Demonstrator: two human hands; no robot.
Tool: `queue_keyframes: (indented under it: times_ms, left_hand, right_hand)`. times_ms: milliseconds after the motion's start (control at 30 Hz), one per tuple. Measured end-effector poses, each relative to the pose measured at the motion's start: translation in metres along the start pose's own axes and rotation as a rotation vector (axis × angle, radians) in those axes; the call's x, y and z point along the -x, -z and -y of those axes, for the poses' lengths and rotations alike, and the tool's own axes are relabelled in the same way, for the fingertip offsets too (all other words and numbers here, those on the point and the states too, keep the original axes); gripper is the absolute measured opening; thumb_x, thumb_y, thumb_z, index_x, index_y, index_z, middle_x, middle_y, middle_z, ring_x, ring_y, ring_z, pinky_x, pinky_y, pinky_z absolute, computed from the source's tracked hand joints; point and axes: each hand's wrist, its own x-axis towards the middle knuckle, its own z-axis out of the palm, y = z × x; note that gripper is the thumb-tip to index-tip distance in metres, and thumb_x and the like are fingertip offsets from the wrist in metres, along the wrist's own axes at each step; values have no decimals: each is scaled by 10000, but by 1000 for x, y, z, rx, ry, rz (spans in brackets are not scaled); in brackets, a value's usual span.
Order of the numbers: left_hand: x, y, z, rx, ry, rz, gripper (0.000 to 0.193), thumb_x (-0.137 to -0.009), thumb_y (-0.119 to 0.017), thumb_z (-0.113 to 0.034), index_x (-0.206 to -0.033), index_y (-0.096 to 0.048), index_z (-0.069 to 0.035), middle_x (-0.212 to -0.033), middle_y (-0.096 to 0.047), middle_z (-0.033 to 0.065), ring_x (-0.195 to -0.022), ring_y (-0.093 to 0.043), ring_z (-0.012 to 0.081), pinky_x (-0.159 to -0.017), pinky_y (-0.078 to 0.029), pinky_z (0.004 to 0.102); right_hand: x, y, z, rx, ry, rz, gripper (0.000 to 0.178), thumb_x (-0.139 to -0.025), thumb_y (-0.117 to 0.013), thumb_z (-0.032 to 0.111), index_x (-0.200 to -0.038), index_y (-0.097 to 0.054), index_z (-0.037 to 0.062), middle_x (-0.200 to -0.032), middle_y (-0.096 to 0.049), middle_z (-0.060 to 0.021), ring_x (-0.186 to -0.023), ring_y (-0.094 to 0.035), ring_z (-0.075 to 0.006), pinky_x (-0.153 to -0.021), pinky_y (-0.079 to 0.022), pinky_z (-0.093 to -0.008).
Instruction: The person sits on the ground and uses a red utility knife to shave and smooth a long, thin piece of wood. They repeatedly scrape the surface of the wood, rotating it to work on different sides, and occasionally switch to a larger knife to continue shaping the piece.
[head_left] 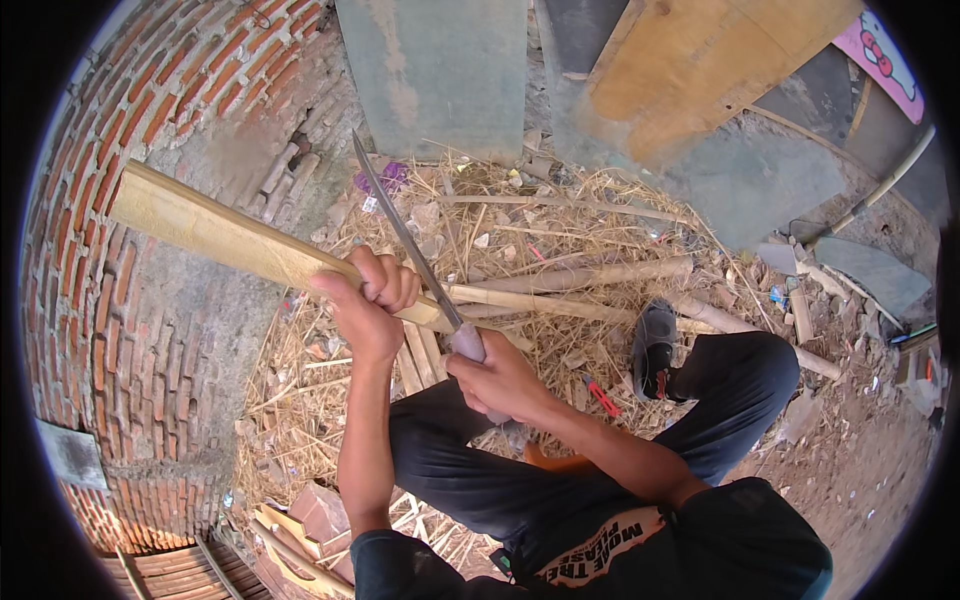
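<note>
My left hand is closed around a long, pale, split bamboo slat. The slat slopes from the upper left down toward my knees, and its lower end passes behind the blade. In my right hand is the greyish handle of a machete. Its long narrow blade points up and away to the left, crossing the slat just right of my left hand. Whether the edge touches the slat, I cannot tell. Below the slat, several short pale strips lie beside my bent left leg.
Straw-like shavings and bamboo poles cover the ground ahead. A red cutter knife lies near my shoed foot. A brick wall rises on the left. Grey and brown boards lean at the back, with a pink panel.
</note>
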Motion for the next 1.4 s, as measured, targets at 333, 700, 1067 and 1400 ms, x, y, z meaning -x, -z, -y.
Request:
queue_keyframes:
  times_ms: [333,700,1067,1400]
  left_hand:
    - [3,-1,1,5,-22,54,744,-977,-340,-880,-727,-297,-180,-587,-209,-64,-505,-130,100,-511,-159,310]
    - [2,-3,0,-7,-15,-20,762,-954,-363,-899,-712,-294,-180,-580,-210,-62,-503,-134,101,-511,-167,308]
    - [6,-10,3,24,-26,107,769,-945,-356,-909,-696,-286,-184,-556,-204,-66,-487,-117,98,-491,-158,309]
    - [12,27,-54,69,-269,-138,731,-996,-337,-852,-713,-292,-179,-548,-196,-57,-467,-115,97,-447,-131,306]
  right_hand:
    - [-37,70,-117,-181,-238,-101,126,-1016,-618,74,-949,-527,17,-650,-497,-29,-439,-463,-123,-392,-359,-327]
    - [-22,44,-99,-53,-69,-106,117,-996,-633,50,-993,-521,18,-639,-491,-19,-446,-493,-129,-401,-356,-321]
    - [-2,213,-352,545,-390,-350,287,-912,-700,241,-971,-701,-39,-775,-702,-226,-766,-743,-382,-705,-555,-483]
    - [-2,158,-270,611,193,-309,262,-956,-757,239,-940,-659,-4,-774,-637,-145,-690,-609,-243,-690,-514,-421]
